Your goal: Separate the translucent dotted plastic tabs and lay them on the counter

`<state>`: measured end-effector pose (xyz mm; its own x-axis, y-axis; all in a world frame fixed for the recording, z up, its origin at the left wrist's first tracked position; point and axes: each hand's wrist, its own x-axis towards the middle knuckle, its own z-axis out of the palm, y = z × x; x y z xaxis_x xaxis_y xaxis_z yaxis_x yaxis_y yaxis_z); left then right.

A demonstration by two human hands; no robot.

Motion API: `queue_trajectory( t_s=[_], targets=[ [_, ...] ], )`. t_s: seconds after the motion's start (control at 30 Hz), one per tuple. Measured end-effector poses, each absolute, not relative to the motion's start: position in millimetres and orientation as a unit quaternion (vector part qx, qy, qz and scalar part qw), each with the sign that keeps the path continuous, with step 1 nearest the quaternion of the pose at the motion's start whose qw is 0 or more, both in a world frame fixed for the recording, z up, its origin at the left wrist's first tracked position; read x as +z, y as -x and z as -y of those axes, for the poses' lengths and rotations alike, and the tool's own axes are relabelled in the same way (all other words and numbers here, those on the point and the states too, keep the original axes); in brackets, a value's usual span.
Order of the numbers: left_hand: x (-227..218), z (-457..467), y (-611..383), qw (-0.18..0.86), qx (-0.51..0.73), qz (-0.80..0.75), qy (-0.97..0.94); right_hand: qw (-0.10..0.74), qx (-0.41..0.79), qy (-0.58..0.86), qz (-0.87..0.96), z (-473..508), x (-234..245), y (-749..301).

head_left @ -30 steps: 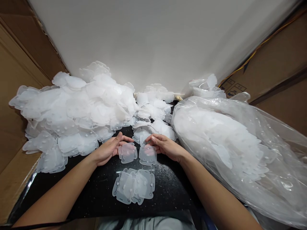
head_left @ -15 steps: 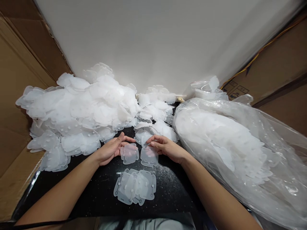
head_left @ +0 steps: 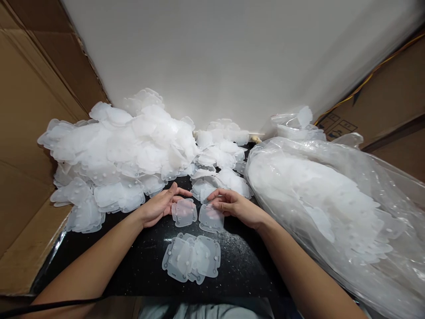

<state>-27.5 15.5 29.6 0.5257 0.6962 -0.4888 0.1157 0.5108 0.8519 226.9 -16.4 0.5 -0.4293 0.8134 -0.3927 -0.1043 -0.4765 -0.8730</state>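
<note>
My left hand (head_left: 162,206) has its thumb raised, and its fingers reach behind a small frosted plastic sheet (head_left: 184,213), showing pink through it. My right hand (head_left: 237,207) holds a matching frosted plastic sheet (head_left: 211,220), its thumb at the upper edge and other fingers behind. Both sheets have notched edges and small round dots, and they sit side by side with a narrow gap. Nearer to me, several overlapping sheets (head_left: 191,258) lie in a small group on the black tabletop (head_left: 139,261). Just beyond my fingertips is a loose stack of sheets (head_left: 226,179).
A big heap of sheets (head_left: 119,146) fills the back left beside a cardboard box (head_left: 29,146). On the right lies a large clear plastic bag (head_left: 375,177) full of sheets, with a smaller bag (head_left: 285,124) behind it. A pale wall (head_left: 212,57) closes off the back.
The whole view has shifted slightly, so everything appears a little further right. My hands and the two sheets keep nearly the same pose over the table.
</note>
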Motion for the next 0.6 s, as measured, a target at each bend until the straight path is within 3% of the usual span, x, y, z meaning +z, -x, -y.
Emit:
queue_trajectory(
  t_s=[0.17,0.3,0.4,0.47,0.6],
  targets=[
    [29.0,-15.4,28.5,0.746,0.195,-0.434,-0.465,0.283,0.732,0.383,0.488,27.3,19.4,-230.7],
    [32.7,-15.5,32.5,0.751,0.182,-0.409,-0.485,0.183,0.798,0.239,0.523,39.9,39.1,-236.3],
    [46.2,-13.1,37.2,0.752,0.117,-0.347,-0.548,0.149,0.796,0.218,0.545,40.3,41.9,-240.3],
    [59.2,-10.7,40.2,0.741,0.030,-0.283,-0.609,0.196,0.717,0.299,0.599,34.9,36.6,-241.1],
    [77.0,-8.3,43.3,0.692,-0.122,-0.159,-0.694,0.280,0.408,0.510,0.704,20.7,15.1,-235.5]
  ],
)
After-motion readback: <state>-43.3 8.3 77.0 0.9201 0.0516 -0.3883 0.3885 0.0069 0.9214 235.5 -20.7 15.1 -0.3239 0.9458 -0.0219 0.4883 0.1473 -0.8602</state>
